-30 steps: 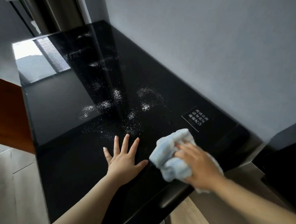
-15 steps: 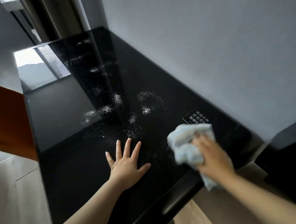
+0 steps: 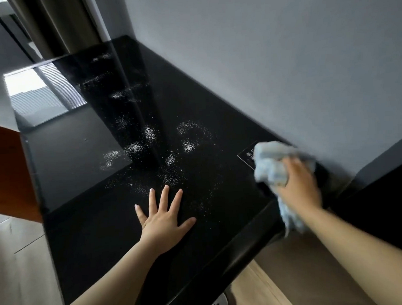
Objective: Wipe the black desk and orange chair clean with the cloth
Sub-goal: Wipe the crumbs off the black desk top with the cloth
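Note:
The glossy black desk [image 3: 87, 228] runs along the grey wall, with white powder [image 3: 150, 134] scattered in patches over its middle. My left hand [image 3: 163, 220] lies flat on the desk near the front edge, fingers spread. My right hand [image 3: 298, 187] grips a crumpled light blue cloth [image 3: 270, 165] at the desk's right end, close to the wall. The cloth covers part of a small label [image 3: 248, 155] with white text, and one tail of it hangs over the front edge. An orange-brown surface [image 3: 5, 167] shows at the far left; whether it is the chair I cannot tell.
A grey wall [image 3: 272, 67] borders the desk's far side. A curtain [image 3: 55, 22] hangs at the back corner. Another black surface [image 3: 384, 208] stands to the right of the desk. Light wooden floor [image 3: 17, 267] lies to the left and below.
My right hand has swept the cloth to the right and towards the wall, onto the label. My left hand has stayed flat in the same spot.

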{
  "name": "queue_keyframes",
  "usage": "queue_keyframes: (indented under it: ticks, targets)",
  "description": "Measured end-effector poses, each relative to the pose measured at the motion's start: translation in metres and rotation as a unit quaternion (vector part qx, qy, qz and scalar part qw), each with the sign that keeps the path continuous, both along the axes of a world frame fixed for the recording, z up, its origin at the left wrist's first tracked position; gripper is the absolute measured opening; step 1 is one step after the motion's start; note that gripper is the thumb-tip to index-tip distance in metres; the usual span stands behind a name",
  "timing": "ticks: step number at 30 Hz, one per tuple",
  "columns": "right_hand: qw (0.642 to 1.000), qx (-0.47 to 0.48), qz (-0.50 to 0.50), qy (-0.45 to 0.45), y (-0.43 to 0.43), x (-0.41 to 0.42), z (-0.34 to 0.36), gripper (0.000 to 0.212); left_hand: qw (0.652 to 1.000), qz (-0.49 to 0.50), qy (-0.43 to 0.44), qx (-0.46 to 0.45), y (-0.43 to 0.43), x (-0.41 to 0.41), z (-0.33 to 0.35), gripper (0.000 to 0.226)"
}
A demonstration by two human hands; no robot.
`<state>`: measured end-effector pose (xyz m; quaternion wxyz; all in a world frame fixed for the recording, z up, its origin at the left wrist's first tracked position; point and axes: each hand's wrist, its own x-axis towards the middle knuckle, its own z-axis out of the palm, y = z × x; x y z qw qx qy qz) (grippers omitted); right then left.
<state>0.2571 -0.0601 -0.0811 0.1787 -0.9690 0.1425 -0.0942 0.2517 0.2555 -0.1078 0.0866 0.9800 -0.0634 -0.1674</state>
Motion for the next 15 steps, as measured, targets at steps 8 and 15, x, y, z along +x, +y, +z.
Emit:
queue_keyframes:
  ticks: [8, 15]
  targets:
    - [0.985, 0.076, -0.141, -0.06, 0.056, -0.039, -0.023, 0.05, 1.0, -0.003, -0.004, 0.004, 0.0, -0.002, -0.001, 0.081]
    - [0.962, 0.153, -0.227, -0.016, 0.009, 0.016, -0.001, 0.059, 1.0, -0.007, -0.008, 0.005, 0.001, -0.002, 0.0, 0.081]
